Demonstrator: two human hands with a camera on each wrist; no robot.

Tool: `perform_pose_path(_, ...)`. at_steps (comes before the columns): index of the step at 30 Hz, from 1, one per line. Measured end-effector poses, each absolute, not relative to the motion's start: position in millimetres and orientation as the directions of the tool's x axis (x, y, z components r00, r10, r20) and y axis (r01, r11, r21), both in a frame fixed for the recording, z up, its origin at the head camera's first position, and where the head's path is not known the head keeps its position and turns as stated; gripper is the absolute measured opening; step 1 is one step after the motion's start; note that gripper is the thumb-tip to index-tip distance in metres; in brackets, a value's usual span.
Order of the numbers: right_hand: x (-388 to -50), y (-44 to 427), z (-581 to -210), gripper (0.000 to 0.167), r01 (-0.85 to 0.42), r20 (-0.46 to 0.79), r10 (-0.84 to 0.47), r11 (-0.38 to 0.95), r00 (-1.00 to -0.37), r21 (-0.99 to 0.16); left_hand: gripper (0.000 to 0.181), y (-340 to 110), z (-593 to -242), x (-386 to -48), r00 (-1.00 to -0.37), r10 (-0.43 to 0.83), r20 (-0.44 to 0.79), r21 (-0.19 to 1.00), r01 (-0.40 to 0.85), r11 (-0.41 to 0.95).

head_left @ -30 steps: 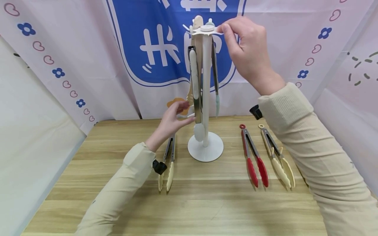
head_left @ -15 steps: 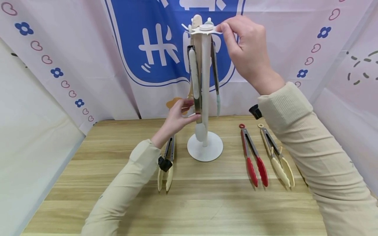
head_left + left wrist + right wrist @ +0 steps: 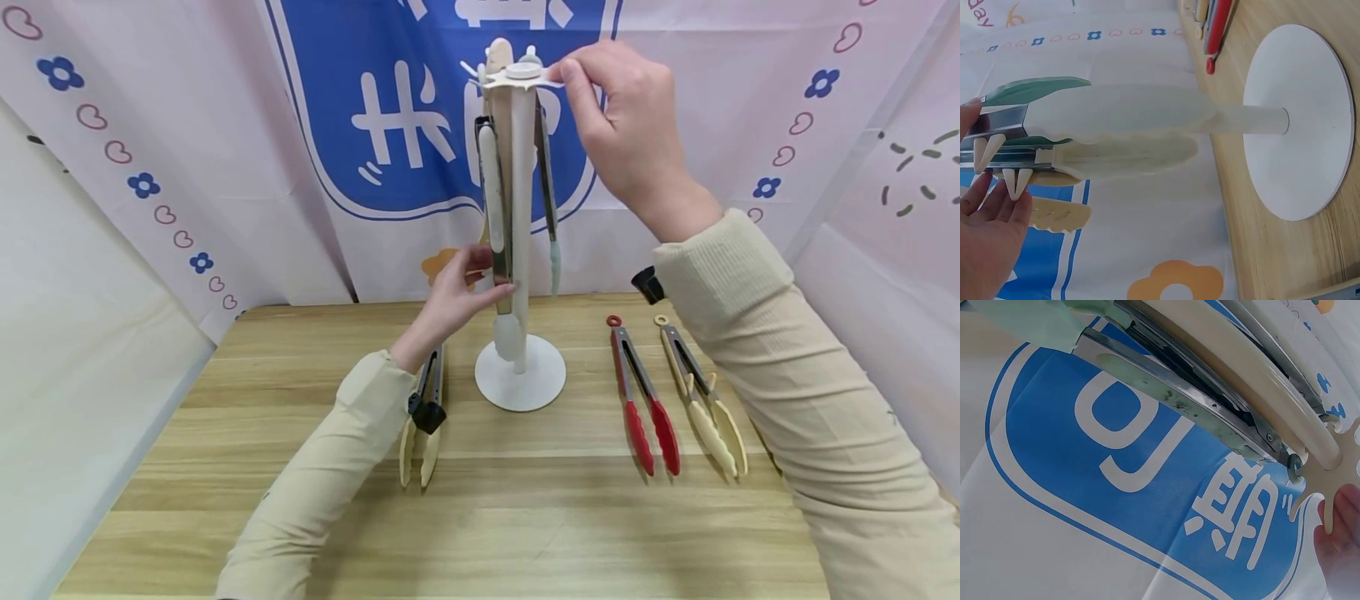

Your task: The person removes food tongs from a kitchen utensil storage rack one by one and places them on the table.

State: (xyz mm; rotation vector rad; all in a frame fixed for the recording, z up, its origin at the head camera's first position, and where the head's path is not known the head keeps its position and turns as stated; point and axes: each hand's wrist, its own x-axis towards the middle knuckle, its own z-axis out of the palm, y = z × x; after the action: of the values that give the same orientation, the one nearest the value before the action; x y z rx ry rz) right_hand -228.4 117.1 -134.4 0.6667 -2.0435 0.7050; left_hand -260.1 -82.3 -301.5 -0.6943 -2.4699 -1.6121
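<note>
A white utensil rack (image 3: 522, 200) stands upright on its round base, with utensils hanging from its top. My right hand (image 3: 630, 125) pinches one hook at the edge of that top; in the right wrist view the thumb and fingers (image 3: 1342, 515) meet at the hook. White-tipped tongs (image 3: 1122, 112) hang at the rack's left side. My left hand (image 3: 452, 292) holds their metal arms low down, thumb on one side and fingers on the other. Pale green tongs (image 3: 1191, 403) hang on the far side. Behind the white-tipped pair shows a beige slotted utensil (image 3: 1063, 215).
Red tongs (image 3: 647, 408) and cream tongs (image 3: 705, 404) lie right of the base on the wooden table (image 3: 525, 517). Another cream pair (image 3: 407, 458) lies to the left, partly hidden by my left wrist. A printed cloth (image 3: 405, 192) hangs behind.
My left hand has moved right and slightly up, and its thumb and fingers have come round the white-tipped tongs. The right hand stays at the rack's top.
</note>
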Motion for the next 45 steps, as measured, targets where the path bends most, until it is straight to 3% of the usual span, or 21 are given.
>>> perform_pose_path(9, -227.8, 116.8, -134.6, 0.033, -0.680, 0.850, -0.197, 0.696, -0.489, -0.230, 0.052, -81.6, -301.2, -257.1, -0.863, 0.335, 0.379, 0.845, 0.470, 0.256)
perform_pose_path(15, -227.5, 117.6, -135.0, 0.032, -0.701, 0.867, -0.205, 0.682, -0.455, -0.207, 0.055, -83.4, -298.5, -256.4, -0.872, 0.336, 0.357, 0.837, 0.458, 0.300)
perform_pose_path(22, -227.7, 117.3, -135.0, 0.033, -0.683, 0.851, -0.196, 0.693, -0.488, -0.232, 0.053, -84.9, -298.2, -255.7, -0.882, 0.323, 0.343, 0.828, 0.447, 0.339)
perform_pose_path(33, -228.5, 117.7, -135.7, 0.032, -0.696, 0.862, -0.197, 0.683, -0.466, -0.220, 0.053, -91.0, -296.6, -255.3, -0.903, 0.311, 0.295, 0.863, 0.391, 0.318)
perform_pose_path(41, -230.8, 118.8, -137.1, 0.032, -0.729, 0.892, -0.211, 0.663, -0.401, -0.171, 0.052, -92.1, -296.0, -255.9, -0.895, 0.332, 0.296, 0.862, 0.400, 0.310)
perform_pose_path(45, -230.1, 117.8, -136.3, 0.032, -0.717, 0.880, -0.206, 0.670, -0.429, -0.192, 0.052, -91.6, -296.7, -256.1, -0.889, 0.342, 0.304, 0.877, 0.401, 0.264)
